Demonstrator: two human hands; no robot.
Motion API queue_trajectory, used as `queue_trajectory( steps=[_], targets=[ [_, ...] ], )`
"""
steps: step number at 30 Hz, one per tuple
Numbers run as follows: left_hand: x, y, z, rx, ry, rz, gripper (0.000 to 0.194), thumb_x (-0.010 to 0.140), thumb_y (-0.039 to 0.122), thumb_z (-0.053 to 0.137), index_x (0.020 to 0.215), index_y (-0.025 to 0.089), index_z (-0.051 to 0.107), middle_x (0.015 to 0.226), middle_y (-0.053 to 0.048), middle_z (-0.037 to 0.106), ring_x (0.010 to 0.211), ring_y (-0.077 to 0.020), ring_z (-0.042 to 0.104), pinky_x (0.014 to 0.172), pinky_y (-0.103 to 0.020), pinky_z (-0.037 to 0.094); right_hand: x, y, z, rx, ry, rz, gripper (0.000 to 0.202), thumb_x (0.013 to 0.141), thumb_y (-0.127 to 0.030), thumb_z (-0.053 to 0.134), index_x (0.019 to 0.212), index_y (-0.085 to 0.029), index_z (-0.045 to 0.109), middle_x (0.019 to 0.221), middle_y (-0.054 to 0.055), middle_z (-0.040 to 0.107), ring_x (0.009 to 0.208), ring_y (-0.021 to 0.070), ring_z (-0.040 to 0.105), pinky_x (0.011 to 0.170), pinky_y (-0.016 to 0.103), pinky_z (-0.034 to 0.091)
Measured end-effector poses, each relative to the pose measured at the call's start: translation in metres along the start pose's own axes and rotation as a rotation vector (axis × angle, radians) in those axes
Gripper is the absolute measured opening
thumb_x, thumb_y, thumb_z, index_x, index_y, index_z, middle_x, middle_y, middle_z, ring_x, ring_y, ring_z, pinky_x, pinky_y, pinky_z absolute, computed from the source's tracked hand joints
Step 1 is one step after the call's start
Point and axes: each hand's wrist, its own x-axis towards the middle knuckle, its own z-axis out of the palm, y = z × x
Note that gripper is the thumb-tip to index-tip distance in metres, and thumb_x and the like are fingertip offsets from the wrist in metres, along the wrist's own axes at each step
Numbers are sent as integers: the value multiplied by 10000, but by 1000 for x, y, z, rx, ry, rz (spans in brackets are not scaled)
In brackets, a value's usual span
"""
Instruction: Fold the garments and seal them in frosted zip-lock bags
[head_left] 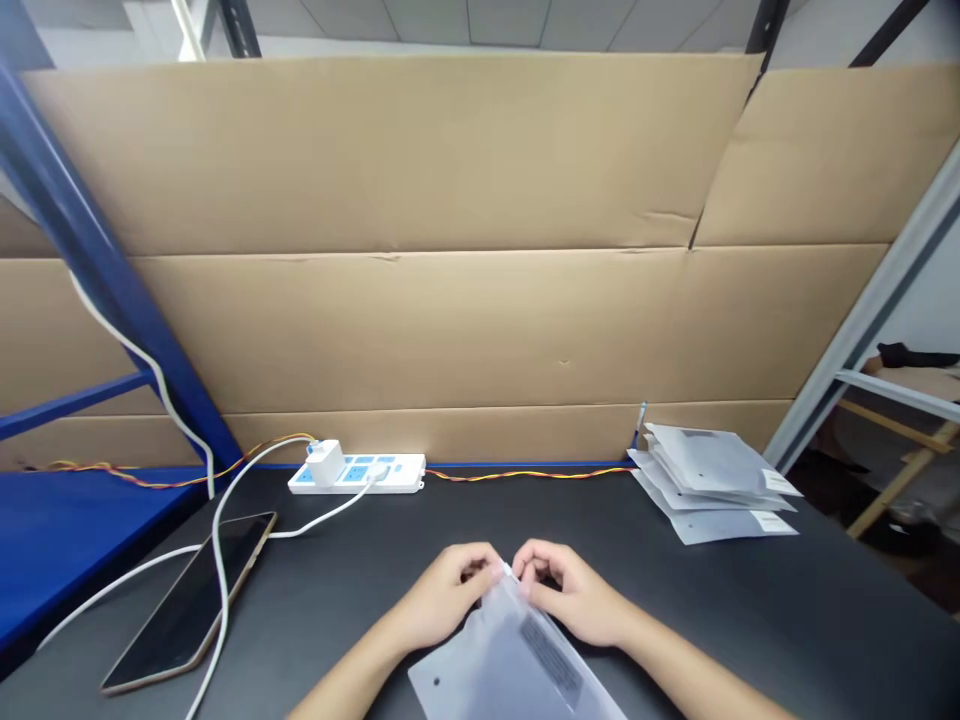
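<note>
A frosted translucent plastic bag (502, 665) with a printed block of dark text and a small round hole lies at the front middle, its lower part cut off by the view's edge. My left hand (454, 592) pinches the bag's far end between thumb and fingers. Close beside it, my right hand (566, 592) pinches the same end from the right. A small white strip shows at the edge between the two hands. What the bag holds, if anything, cannot be made out.
Similar frosted bags (705, 480) are stacked at the back right, near a pen (639, 424). A white power strip (397, 474) with a plugged-in charger (325, 463) stands by the cardboard wall (450, 330). On the left, a white cable (219, 560) crosses a dark tablet (187, 610).
</note>
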Motion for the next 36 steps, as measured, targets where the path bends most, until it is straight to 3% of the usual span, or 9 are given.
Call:
queue_trajectory(
  steps=[5, 15, 21, 24, 26, 29, 32, 36],
  targets=[
    [-1, 1, 7, 91, 31, 42, 291, 948, 368, 508, 771, 175, 633, 697, 30, 552, 685, -143, 473, 651, -236, 363, 0, 1, 4, -137, 49, -21, 181, 916, -317, 581, 788, -190, 583, 676, -52, 508, 639, 112, 443, 627, 230, 357],
    [6, -17, -62, 26, 403, 7, 341, 899, 481, 552, 761, 180, 637, 715, 12, 594, 689, -174, 535, 658, -254, 416, -1, -2, -14, -202, 39, -46, 123, 834, -178, 588, 719, -189, 545, 661, -55, 514, 629, 106, 459, 626, 223, 366],
    [2, -20, -79, 15, 546, 15, 350, 909, 496, 539, 750, 189, 589, 722, 24, 567, 703, -168, 521, 668, -247, 410, -5, -5, -21, -81, -12, -9, 179, 896, -313, 599, 769, -196, 552, 672, -40, 551, 651, 127, 542, 674, 252, 433],
    [4, -18, -70, 3, 556, 24, 357, 917, 517, 512, 779, 195, 585, 751, 16, 589, 720, -177, 539, 680, -252, 428, -6, -7, -19, 53, 18, -3, 241, 930, -427, 575, 1036, -212, 596, 823, -5, 609, 757, 155, 604, 741, 286, 478],
    [6, -16, -55, 3, 517, 31, 365, 913, 521, 511, 773, 194, 592, 748, 10, 597, 716, -181, 542, 675, -253, 434, -7, -11, -18, 21, 33, -17, 329, 960, -466, 520, 1180, -235, 601, 951, 25, 641, 871, 178, 616, 825, 320, 483],
    [8, -12, -29, 8, 411, 52, 375, 926, 506, 508, 761, 185, 611, 734, 4, 594, 715, -178, 537, 673, -247, 439, -8, -17, -16, -100, -63, -44, 348, 1005, -434, 425, 1142, -243, 683, 1070, 47, 673, 1018, 213, 614, 954, 364, 443],
    [7, -8, -9, 22, 305, 89, 366, 965, 459, 468, 793, 178, 627, 747, -3, 600, 708, -168, 536, 663, -239, 436, -10, -21, -15, -147, -123, 0, 300, 973, -375, 496, 1199, -259, 656, 1109, 34, 683, 995, 212, 620, 918, 347, 463],
    [2, -1, 1, 149, 356, 163, 327, 992, 380, 450, 818, 186, 647, 799, -23, 642, 740, -177, 572, 701, -257, 436, -12, -25, -8, -283, -127, 39, 323, 829, -341, 700, 1139, -260, 662, 1033, 8, 665, 902, 196, 597, 832, 303, 472]
  ],
)
